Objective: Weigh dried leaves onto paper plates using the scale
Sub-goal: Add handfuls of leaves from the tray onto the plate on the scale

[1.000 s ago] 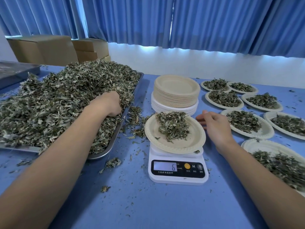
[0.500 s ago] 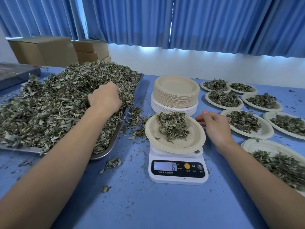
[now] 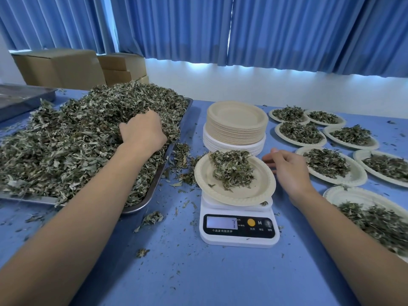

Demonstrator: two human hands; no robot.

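Observation:
A white scale (image 3: 239,230) stands at the table's middle, its display reading 7. On it sits a tan paper plate (image 3: 234,195) with a small heap of dried leaves (image 3: 231,168). A big pile of dried leaves (image 3: 66,138) fills a metal tray (image 3: 152,186) on the left. My left hand (image 3: 142,131) is dug into the pile's right side, fingers curled around leaves and buried in them. My right hand (image 3: 287,166) hovers just right of the plate's rim, fingers loosely bent, holding nothing.
A stack of unused paper plates (image 3: 236,127) stands behind the scale. Several filled plates (image 3: 326,164) cover the table's right side. Loose leaves (image 3: 181,155) lie between tray and scale. A second metal tray (image 3: 19,100) and cardboard boxes (image 3: 61,67) sit at the far left.
My left hand has risen and shifted a little further into the pile, closing on leaves. The scale reading went from 6 to 7. My right hand has stayed beside the plate.

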